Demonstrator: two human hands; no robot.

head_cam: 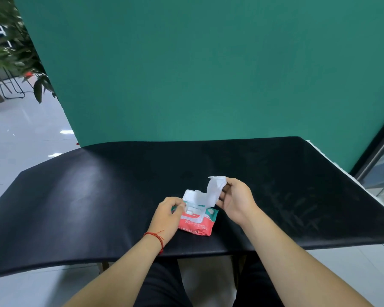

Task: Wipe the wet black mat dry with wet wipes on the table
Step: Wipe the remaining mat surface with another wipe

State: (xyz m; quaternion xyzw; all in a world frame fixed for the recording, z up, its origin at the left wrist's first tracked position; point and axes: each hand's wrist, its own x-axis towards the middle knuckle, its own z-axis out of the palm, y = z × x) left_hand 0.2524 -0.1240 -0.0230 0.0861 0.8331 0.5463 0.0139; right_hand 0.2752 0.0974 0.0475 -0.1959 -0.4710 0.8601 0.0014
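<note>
While the pack of wet wipes [197, 221] lies flat on the black mat [98, 196], it sits directly between the two hands, near the mat's front edge. Pack: coral-red and teal wrapper, white plastic dispenser on top, hinged lid [191, 196] flipped up and open toward the far side. One white wipe [215, 188] stands up out of the opening and leans toward the right hand. Left hand [167, 214]: fingers curled over the pack's left end, holding it down against the mat. Right hand [236, 200]: raised just above and to the right of the pack, thumb and fingers pinching the upper edge of the wipe; the lower part of the wipe appears to run down into the dispenser, though the exact point where it enters is hidden behind the lid. A red string bracelet [155, 237] circles the left wrist. The mat spreads well beyond both hands on every side and covers the whole table top; faint streaky marks [290, 209] show on it to the right of the right hand. Dark trousers [160, 284] are visible below the forearms. A green backdrop [208, 74] rises beyond the hands, past the mat's far edge. A leafy plant [11, 47] stands far off to the left of the left hand, over a pale tiled floor [27, 134].
</note>
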